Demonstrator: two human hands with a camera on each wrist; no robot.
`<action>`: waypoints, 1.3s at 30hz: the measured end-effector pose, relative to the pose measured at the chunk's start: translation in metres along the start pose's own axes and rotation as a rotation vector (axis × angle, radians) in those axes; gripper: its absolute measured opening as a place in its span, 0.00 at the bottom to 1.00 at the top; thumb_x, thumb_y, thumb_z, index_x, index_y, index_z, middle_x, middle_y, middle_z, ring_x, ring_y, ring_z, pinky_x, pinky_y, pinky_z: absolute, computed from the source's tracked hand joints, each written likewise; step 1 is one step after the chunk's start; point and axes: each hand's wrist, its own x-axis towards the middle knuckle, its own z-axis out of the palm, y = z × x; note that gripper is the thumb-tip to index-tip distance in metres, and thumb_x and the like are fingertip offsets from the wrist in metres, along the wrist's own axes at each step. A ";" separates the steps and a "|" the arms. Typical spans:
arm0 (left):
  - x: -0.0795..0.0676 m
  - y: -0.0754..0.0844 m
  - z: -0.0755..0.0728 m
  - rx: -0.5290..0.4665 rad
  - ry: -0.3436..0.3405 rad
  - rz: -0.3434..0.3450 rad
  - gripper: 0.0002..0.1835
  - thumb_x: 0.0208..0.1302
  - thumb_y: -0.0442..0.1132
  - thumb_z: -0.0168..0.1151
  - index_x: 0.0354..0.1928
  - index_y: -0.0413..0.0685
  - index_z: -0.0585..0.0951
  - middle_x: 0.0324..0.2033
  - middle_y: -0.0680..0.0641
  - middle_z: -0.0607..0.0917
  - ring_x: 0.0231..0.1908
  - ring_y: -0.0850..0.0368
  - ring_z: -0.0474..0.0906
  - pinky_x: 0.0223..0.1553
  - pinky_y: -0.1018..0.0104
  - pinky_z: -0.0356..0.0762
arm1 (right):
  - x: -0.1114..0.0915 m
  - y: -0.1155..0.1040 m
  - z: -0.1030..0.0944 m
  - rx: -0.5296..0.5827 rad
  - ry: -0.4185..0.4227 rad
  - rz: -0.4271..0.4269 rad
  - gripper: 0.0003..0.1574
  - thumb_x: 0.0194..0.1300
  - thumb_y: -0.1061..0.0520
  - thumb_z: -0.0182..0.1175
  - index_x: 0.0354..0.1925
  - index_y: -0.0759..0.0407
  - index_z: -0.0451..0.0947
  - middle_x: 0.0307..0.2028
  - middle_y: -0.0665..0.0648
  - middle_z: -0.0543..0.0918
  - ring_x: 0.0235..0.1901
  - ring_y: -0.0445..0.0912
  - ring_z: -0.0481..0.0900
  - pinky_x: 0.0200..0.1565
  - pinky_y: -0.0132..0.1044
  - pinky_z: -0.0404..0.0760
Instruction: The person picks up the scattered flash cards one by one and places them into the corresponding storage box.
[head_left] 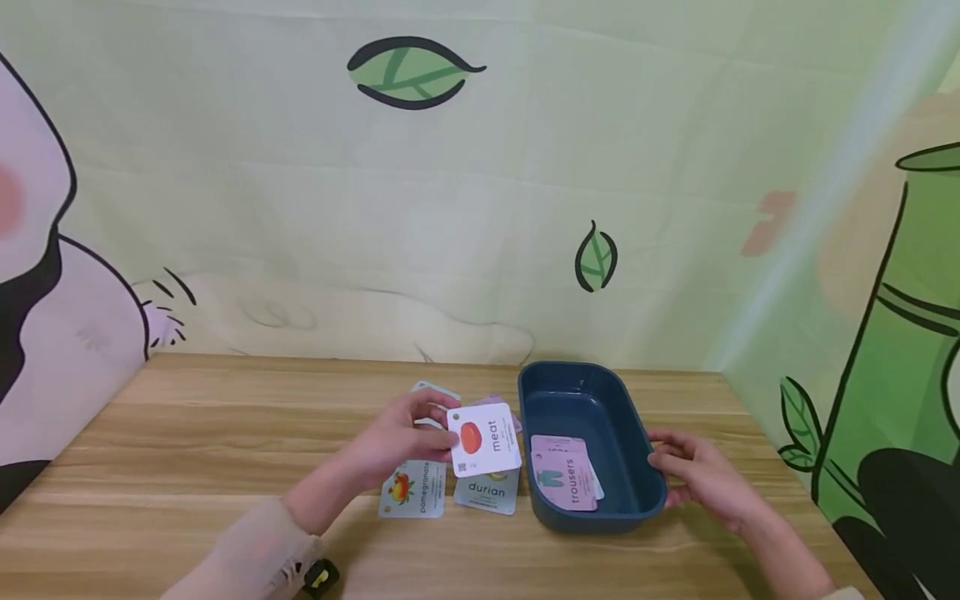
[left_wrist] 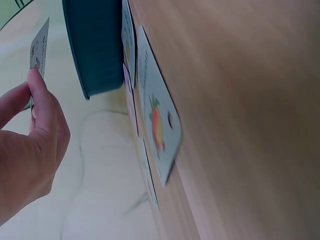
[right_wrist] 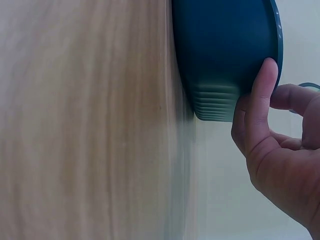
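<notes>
My left hand (head_left: 408,437) pinches a white card (head_left: 487,440) that reads "meat", with a red picture on it. The card is held above other cards on the table, left of a dark blue plastic bin (head_left: 581,523). Beneath it lie a durian card (head_left: 487,493) and a pomegranate card (head_left: 412,492), with a purple card partly covered behind. Inside the bin, a pink "trousers" card (head_left: 566,482) lies on other cards. My right hand (head_left: 701,479) holds the bin's right side near the rim, its fingers (right_wrist: 260,105) against the outer wall.
The wooden table (head_left: 225,433) ends at a light green printed cloth (head_left: 300,208) behind it. A pale blue card (head_left: 435,389) lies beyond the left hand, partly hidden. Near the left sleeve is a small black and yellow object (head_left: 321,577).
</notes>
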 end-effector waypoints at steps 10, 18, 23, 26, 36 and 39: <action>0.014 -0.004 0.025 -0.010 -0.067 0.009 0.25 0.66 0.28 0.68 0.64 0.33 0.73 0.47 0.36 0.78 0.42 0.45 0.84 0.46 0.56 0.86 | 0.000 -0.001 0.002 -0.005 0.026 0.016 0.36 0.75 0.62 0.54 0.72 0.80 0.54 0.46 0.63 0.78 0.36 0.49 0.81 0.30 0.42 0.86; 0.026 -0.002 0.043 -0.032 -0.083 0.010 0.24 0.64 0.26 0.68 0.61 0.31 0.75 0.42 0.39 0.78 0.40 0.49 0.83 0.44 0.57 0.87 | 0.000 0.001 0.001 -0.005 0.029 0.007 0.36 0.76 0.62 0.55 0.72 0.80 0.54 0.45 0.63 0.79 0.37 0.49 0.82 0.29 0.42 0.86; 0.035 0.002 0.050 -0.012 -0.116 0.003 0.24 0.64 0.26 0.68 0.62 0.32 0.75 0.43 0.38 0.78 0.40 0.48 0.83 0.44 0.55 0.87 | 0.000 0.002 0.001 -0.008 0.030 0.011 0.37 0.75 0.62 0.55 0.72 0.80 0.54 0.45 0.63 0.79 0.37 0.50 0.82 0.30 0.42 0.86; 0.039 0.004 0.054 -0.004 -0.133 0.004 0.24 0.64 0.26 0.68 0.62 0.32 0.75 0.42 0.38 0.78 0.40 0.48 0.84 0.45 0.52 0.86 | 0.000 0.001 0.001 -0.008 0.033 0.016 0.37 0.75 0.62 0.55 0.72 0.80 0.54 0.46 0.63 0.78 0.38 0.50 0.82 0.30 0.43 0.86; 0.050 0.005 0.064 0.080 -0.145 0.011 0.23 0.62 0.25 0.69 0.59 0.32 0.77 0.39 0.40 0.80 0.35 0.51 0.84 0.39 0.60 0.87 | 0.000 0.001 0.001 -0.003 0.023 0.011 0.37 0.76 0.61 0.55 0.72 0.80 0.54 0.46 0.63 0.78 0.39 0.50 0.82 0.30 0.42 0.86; 0.051 0.008 0.069 0.152 -0.124 0.007 0.23 0.62 0.26 0.71 0.59 0.33 0.78 0.39 0.40 0.81 0.34 0.50 0.85 0.39 0.60 0.87 | 0.000 0.001 0.000 -0.001 0.016 0.002 0.37 0.76 0.61 0.55 0.72 0.80 0.54 0.46 0.63 0.78 0.39 0.49 0.83 0.30 0.42 0.86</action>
